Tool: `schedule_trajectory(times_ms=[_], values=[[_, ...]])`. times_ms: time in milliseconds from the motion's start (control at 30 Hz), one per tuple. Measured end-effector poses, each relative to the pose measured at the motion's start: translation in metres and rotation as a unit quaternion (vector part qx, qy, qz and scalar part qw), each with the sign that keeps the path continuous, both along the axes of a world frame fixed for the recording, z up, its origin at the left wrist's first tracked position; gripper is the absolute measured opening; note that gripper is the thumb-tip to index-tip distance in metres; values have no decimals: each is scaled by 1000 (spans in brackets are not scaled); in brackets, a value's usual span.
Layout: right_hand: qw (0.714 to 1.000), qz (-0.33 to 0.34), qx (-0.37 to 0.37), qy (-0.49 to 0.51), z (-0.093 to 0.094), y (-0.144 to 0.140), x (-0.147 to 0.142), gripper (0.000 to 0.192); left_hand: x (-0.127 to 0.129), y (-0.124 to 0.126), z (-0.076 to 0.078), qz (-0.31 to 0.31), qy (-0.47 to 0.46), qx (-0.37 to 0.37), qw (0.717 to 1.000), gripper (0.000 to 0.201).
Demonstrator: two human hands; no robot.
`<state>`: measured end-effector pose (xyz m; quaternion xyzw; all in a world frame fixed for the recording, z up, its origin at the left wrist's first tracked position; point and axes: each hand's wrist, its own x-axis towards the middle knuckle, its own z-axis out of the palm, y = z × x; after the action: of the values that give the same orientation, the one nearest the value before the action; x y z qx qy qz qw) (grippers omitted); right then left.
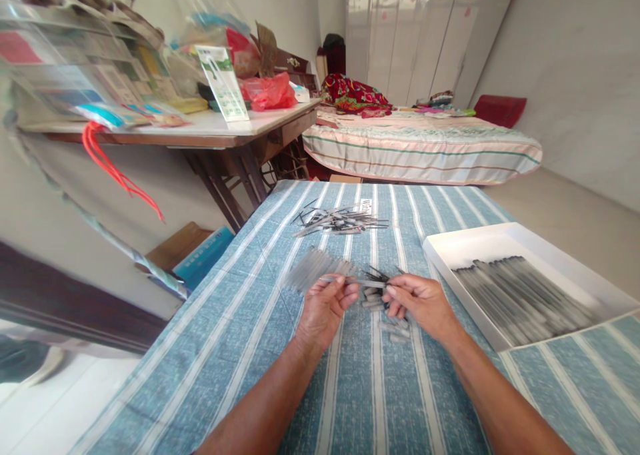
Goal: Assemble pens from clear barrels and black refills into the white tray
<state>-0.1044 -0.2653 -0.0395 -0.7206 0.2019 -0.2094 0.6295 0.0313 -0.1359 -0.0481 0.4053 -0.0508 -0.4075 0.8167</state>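
Note:
A thin translucent grey pen barrel (369, 283) is stretched level between my two hands. My left hand (325, 303) pinches its left part between thumb and fingertips. At the other end, my right hand (416, 300) has its fingers closed on the barrel, hiding its tip. Beside my left hand lies a row of clear barrels (313, 268). Short grey caps (395, 328) are scattered under and next to my right hand, and small black pieces (377, 273) lie just behind them. Farther back is a loose heap of thin dark-tipped sticks (345, 220), perhaps refills.
To the right, a white box lid (480, 308) holds several dark-ended pens (525, 295). A striped blue cloth (240, 375) covers the table. A side table (240, 130) with bags stands at left; a bed (425, 145) is behind.

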Motion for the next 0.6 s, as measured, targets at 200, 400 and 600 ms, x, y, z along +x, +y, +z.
schedule_trajectory(times_ms=[200,400,600], values=[[999,36,-30,28,4,0,-3,28,1,0,-1,-10,-7,-3,1000,9],[997,60,-38,40,3,-3,-5,35,0,0,1,-18,-10,7,1000,8],[996,61,15,61,-3,-3,-3,44,1,0,0,-32,-22,-2,999,11]])
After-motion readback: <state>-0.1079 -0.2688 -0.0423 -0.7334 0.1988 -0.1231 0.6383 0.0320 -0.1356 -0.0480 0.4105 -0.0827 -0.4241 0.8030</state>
